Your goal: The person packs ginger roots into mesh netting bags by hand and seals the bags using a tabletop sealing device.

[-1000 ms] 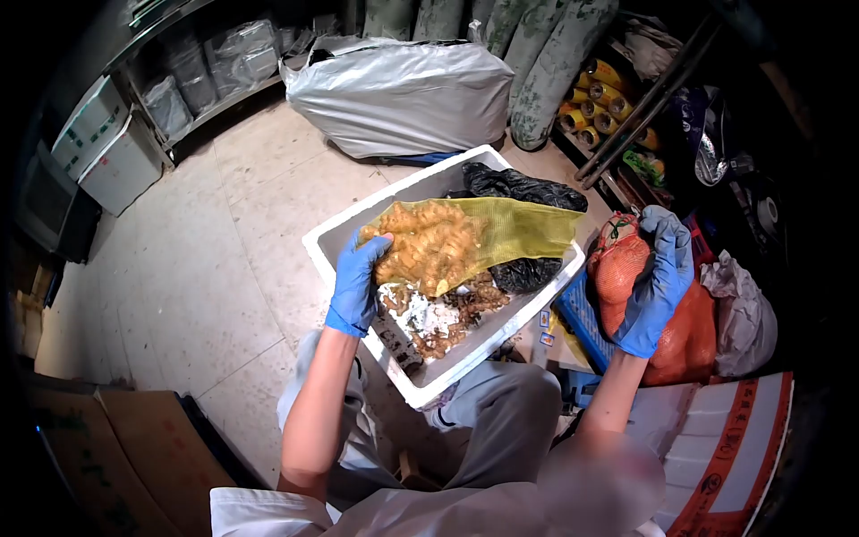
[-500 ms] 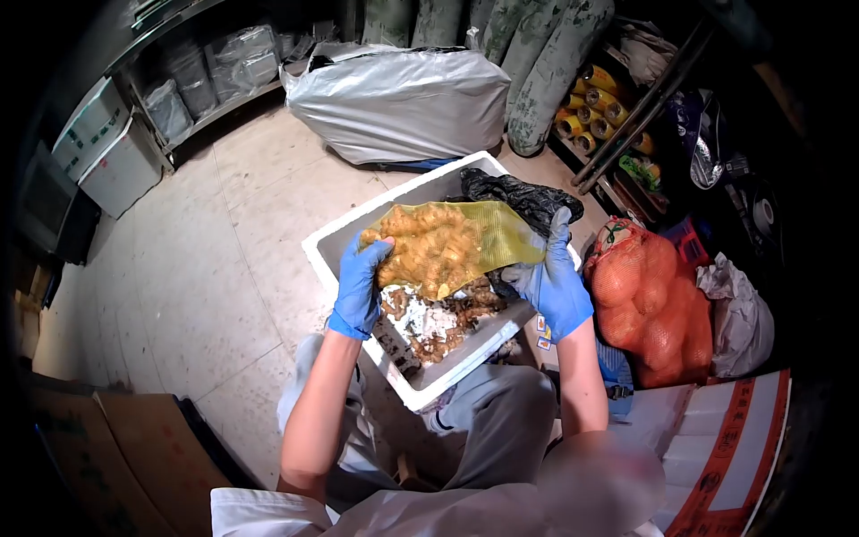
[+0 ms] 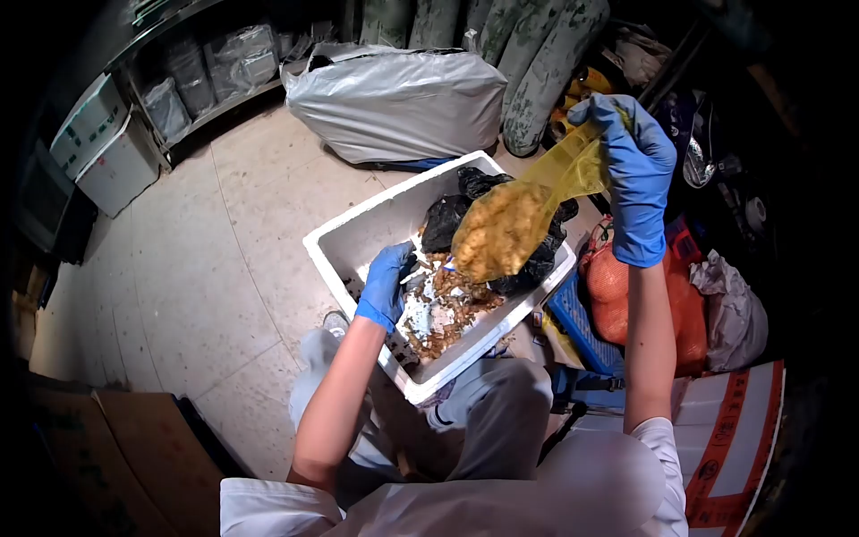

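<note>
A yellow mesh bag of ginger hangs tilted over a white foam box. My right hand, in a blue glove, is closed around the gathered upper end of the bag, high to the right. My left hand, also gloved in blue, is at the left inside of the box, off the bag. Its fingers look loosely apart, with the tips partly hidden. On the box floor lie loose ginger pieces and brown crumbs over white paper. Black plastic bag material lies behind and beside the mesh bag.
An orange net sack stands right of the box, beside a blue basket and a grey plastic bag. A large silver-wrapped bundle lies behind. Winter melons lean at the back. Cardboard stands at left front.
My right hand has lifted the bag's end up and to the right, and the ginger now hangs lower in the mesh. My left hand has let go of the bag and moved down into the box.
</note>
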Demonstrator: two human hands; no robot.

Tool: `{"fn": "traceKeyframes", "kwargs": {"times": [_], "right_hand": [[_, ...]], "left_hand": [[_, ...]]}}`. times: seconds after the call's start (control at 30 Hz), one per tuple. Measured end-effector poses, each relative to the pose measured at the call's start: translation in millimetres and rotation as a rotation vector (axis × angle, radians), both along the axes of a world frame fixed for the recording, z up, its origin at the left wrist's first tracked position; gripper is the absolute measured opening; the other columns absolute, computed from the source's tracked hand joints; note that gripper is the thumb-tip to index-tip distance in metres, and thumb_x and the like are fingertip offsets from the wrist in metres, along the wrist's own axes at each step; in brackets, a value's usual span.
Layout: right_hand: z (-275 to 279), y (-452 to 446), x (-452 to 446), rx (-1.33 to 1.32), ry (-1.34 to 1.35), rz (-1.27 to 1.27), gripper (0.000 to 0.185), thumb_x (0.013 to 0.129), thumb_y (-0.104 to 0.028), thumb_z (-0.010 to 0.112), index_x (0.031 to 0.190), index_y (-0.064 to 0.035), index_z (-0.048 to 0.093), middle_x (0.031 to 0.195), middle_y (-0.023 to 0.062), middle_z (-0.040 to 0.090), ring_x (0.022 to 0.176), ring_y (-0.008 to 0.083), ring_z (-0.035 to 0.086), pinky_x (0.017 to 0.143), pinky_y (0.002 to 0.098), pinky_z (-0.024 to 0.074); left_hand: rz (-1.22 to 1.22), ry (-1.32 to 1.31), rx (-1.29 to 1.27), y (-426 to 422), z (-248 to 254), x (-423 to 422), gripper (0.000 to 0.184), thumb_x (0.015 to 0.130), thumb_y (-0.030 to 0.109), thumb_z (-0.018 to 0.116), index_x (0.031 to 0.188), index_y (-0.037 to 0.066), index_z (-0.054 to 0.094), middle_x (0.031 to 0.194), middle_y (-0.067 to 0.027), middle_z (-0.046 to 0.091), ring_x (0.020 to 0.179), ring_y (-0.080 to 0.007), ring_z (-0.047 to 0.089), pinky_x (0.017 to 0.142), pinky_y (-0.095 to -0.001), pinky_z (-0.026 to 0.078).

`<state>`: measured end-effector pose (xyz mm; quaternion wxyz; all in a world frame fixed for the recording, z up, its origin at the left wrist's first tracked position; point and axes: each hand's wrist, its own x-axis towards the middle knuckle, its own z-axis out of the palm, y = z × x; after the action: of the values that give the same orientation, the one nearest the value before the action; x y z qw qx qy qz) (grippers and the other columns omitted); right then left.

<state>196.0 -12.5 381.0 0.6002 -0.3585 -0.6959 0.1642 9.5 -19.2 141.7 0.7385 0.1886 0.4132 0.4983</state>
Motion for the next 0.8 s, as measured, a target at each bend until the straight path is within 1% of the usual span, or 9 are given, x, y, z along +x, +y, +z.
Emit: {"fn": "traceKeyframes", "kwargs": {"times": [0.13, 0.23, 0.5, 0.53, 0.63, 0.67, 0.7, 0.73, 0.8], "right_hand": [[23.3, -4.5, 18.7, 0.090, -0.525, -0.183, 0.015, 0.079, -0.013, 0.058, 0.079, 0.0014, 0.060, 0.064, -0.0007, 0.056, 0.058, 0.0036, 0.047, 0.054, 0.0173, 0.0389], [30.6, -8.2, 43.1, -0.135, -0.033, -0.095, 0.018, 0.079, -0.016, 0.058, 0.078, 0.0016, 0.059, 0.062, -0.0008, 0.056, 0.057, 0.0033, 0.046, 0.055, 0.0174, 0.0385], [-25.5, -40.6, 61.7, -0.177, -0.145, -0.319, 0.020, 0.078, -0.013, 0.057, 0.068, 0.0042, 0.051, 0.052, 0.0089, 0.044, 0.051, 0.0076, 0.033, 0.046, 0.0249, 0.0346], [-31.6, -47.1, 57.7, -0.187, -0.106, -0.299, 0.020, 0.078, -0.013, 0.057, 0.069, 0.0042, 0.051, 0.052, 0.0094, 0.043, 0.051, 0.0079, 0.033, 0.046, 0.0254, 0.0346], [-41.3, -68.6, 60.0, -0.137, -0.065, -0.163, 0.017, 0.080, -0.014, 0.053, 0.078, 0.0030, 0.055, 0.052, 0.0030, 0.046, 0.048, 0.0086, 0.038, 0.046, 0.0233, 0.0368], [-30.1, -86.0, 66.7, -0.281, 0.123, -0.027, 0.021, 0.082, -0.018, 0.053, 0.084, 0.0018, 0.056, 0.059, 0.0013, 0.048, 0.054, 0.0063, 0.042, 0.049, 0.0207, 0.0378], [-18.5, -102.9, 78.8, -0.420, 0.312, 0.113, 0.025, 0.083, -0.023, 0.053, 0.090, 0.0006, 0.057, 0.066, -0.0005, 0.051, 0.060, 0.0040, 0.047, 0.053, 0.0181, 0.0388], [-28.0, -105.8, 109.3, -0.375, 0.467, 0.426, 0.035, 0.084, -0.030, 0.049, 0.100, 0.0007, 0.053, 0.067, -0.0002, 0.051, 0.063, 0.0058, 0.049, 0.058, 0.0181, 0.0402], [-59.6, -118.0, 127.3, -0.246, 0.498, 0.318, 0.049, 0.081, -0.038, 0.051, 0.109, 0.0015, 0.047, 0.081, 0.0031, 0.053, 0.075, 0.0076, 0.051, 0.070, 0.0190, 0.0403]], "left_hand": [[0.067, 0.037, 0.112, 5.6, -3.3, 0.9, 0.011, 0.079, 0.021, 0.053, 0.082, 0.011, 0.056, 0.076, 0.0011, 0.053, 0.075, -0.0104, 0.051, 0.070, -0.0271, 0.045], [0.026, 0.162, 0.357, 4.0, 11.1, 11.6, 0.016, 0.079, 0.020, 0.053, 0.087, 0.007, 0.056, 0.069, 0.0030, 0.048, 0.065, -0.0068, 0.046, 0.062, -0.0219, 0.041], [-0.192, 0.694, 1.043, -42.7, 145.7, 111.3, 0.072, 0.065, 0.035, 0.069, 0.121, 0.003, 0.036, 0.085, -0.0130, 0.056, 0.075, -0.0184, 0.054, 0.066, -0.0275, 0.042], [-0.182, 0.631, 1.075, -42.8, 149.8, 123.6, 0.054, 0.068, 0.019, 0.068, 0.111, -0.004, 0.044, 0.086, -0.0023, 0.053, 0.072, -0.0115, 0.045, 0.070, -0.0209, 0.038], [-0.349, 0.877, 1.125, -36.6, 155.4, 128.8, 0.035, 0.072, 0.020, 0.064, 0.094, -0.005, 0.053, 0.077, -0.0010, 0.053, 0.066, -0.0099, 0.045, 0.064, -0.0218, 0.039], [-0.294, 0.545, 1.171, -43.0, 154.2, 131.4, 0.030, 0.073, 0.026, 0.062, 0.074, -0.004, 0.057, 0.066, -0.0147, 0.054, 0.064, -0.0205, 0.055, 0.061, -0.0302, 0.042], [-0.476, 0.620, 1.024, -48.3, 163.4, 127.2, 0.021, 0.078, 0.021, 0.059, 0.076, 0.000, 0.056, 0.067, 0.0012, 0.051, 0.063, -0.0041, 0.044, 0.058, -0.0190, 0.038], [-0.536, 0.584, 0.971, -57.1, 173.1, 123.6, 0.020, 0.078, 0.022, 0.059, 0.076, 0.002, 0.056, 0.066, 0.0019, 0.050, 0.062, -0.0034, 0.044, 0.056, -0.0184, 0.036], [-0.603, 0.564, 0.915, -73.7, 189.1, 120.0, 0.020, 0.078, 0.023, 0.059, 0.076, 0.003, 0.056, 0.066, 0.0026, 0.049, 0.062, -0.0027, 0.043, 0.055, -0.0177, 0.035]]}}
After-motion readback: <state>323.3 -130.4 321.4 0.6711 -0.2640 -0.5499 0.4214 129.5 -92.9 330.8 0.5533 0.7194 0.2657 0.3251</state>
